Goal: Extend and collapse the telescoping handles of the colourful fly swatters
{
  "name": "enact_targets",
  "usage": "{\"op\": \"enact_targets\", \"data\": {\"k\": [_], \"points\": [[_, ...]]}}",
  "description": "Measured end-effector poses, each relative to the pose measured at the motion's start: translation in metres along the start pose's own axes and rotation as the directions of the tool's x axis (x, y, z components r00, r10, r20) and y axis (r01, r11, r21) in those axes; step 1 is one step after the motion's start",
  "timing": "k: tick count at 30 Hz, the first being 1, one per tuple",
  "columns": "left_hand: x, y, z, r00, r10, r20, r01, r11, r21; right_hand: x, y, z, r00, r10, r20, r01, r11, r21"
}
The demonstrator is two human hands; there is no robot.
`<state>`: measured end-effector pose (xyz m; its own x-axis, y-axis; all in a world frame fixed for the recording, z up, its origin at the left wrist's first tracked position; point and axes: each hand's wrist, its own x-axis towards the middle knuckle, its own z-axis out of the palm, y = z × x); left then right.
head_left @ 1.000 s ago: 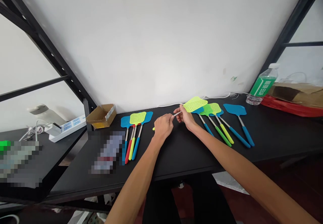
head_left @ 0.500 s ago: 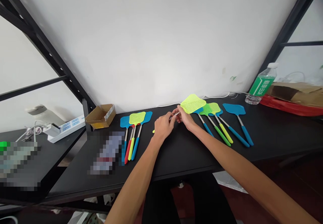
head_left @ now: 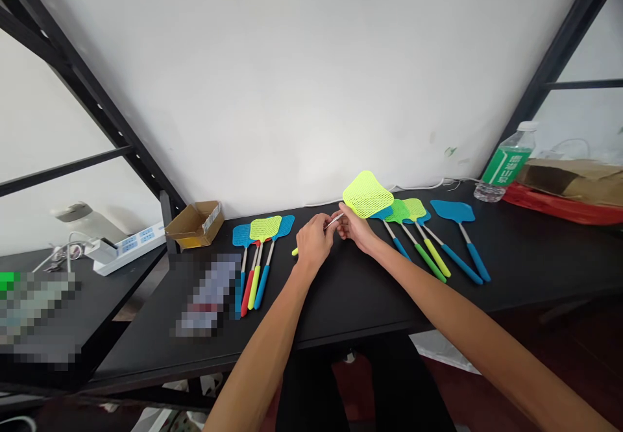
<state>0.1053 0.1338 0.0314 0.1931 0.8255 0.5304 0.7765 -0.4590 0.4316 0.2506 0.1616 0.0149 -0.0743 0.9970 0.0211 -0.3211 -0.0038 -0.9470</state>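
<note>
A yellow-green fly swatter (head_left: 368,194) is held above the black table between both hands, its perforated head up and to the right. My left hand (head_left: 314,239) is closed round its handle side; the yellow handle end pokes out to the left of it. Close by, my right hand (head_left: 356,227) pinches the thin metal shaft just below the head. Under and right of that head lie several swatters, among them a green one (head_left: 422,253) and a separate blue one (head_left: 460,231). To the left, another group includes a yellow swatter (head_left: 260,244) and a red handle (head_left: 249,294).
An open cardboard box (head_left: 195,223) stands at the back left, near a white power strip (head_left: 131,247). A water bottle (head_left: 506,163) and a red bag (head_left: 549,205) are at the right. A white cable runs along the wall. A blurred patch covers something on the left.
The held swatter's head has risen slightly and shifted a little left, and it now faces me more. Both hands keep their hold; the swatters on the table stay put.
</note>
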Motion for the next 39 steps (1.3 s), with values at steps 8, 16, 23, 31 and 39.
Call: {"op": "enact_targets", "data": {"k": [8, 16, 23, 31, 39], "points": [[0.0, 0.002, -0.003, 0.999, -0.037, 0.031, 0.037, 0.999, 0.013, 0.0, -0.001, 0.0, 0.999, 0.01, 0.037, -0.009, 0.999, -0.036], [0.0, 0.0, -0.001, 0.998, -0.044, 0.044, 0.045, 0.999, -0.018, 0.003, 0.005, -0.002, 0.998, -0.017, 0.057, 0.021, 0.997, -0.08], [0.0, -0.001, -0.001, 0.997, -0.024, 0.078, 0.026, 0.999, -0.026, 0.002, 0.004, -0.003, 0.997, -0.076, -0.008, 0.075, 0.99, -0.118], [-0.001, 0.0, 0.002, 0.989, 0.021, 0.147, -0.011, 0.998, -0.065, 0.003, -0.005, -0.009, 0.955, -0.179, -0.237, 0.183, 0.983, -0.004], [-0.003, 0.0, 0.005, 0.97, 0.104, 0.221, -0.085, 0.992, -0.094, 0.006, -0.003, -0.011, 0.929, -0.247, -0.274, 0.244, 0.969, -0.045]]}}
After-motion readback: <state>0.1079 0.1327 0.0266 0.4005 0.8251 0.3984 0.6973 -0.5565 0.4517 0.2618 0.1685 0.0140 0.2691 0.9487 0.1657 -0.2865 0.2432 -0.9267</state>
